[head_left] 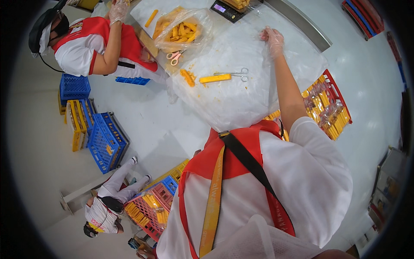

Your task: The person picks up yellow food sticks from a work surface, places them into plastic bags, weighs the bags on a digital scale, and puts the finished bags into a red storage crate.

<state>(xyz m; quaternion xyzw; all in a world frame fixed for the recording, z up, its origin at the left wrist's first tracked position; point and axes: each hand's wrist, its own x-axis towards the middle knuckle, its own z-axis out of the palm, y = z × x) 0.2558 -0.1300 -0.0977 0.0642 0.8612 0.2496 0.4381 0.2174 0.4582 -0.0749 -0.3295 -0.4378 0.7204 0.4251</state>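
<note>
My gloved right hand [274, 41] reaches onto the plastic-covered table [254, 95] beside the upper metal edge, its fingers curled; what they hold, if anything, is unclear. My left hand is out of sight. Left of and below it lie a long yellow bar [214, 78], metal scissors [233, 73] and broken yellow pieces [187, 78]. An open clear bag of yellow pieces [183, 32] is at upper left, with pink-handled scissors [174, 56] below it. A black scale [230, 13] bearing yellow pieces stands at the top edge.
A co-worker [90, 52] works at upper left. Another person [108, 203] bends at lower left near crates of yellow bars [142, 207]. Blue and yellow crates [105, 138] stand left on the floor. A red crate of packed bars [327, 108] is right of my arm.
</note>
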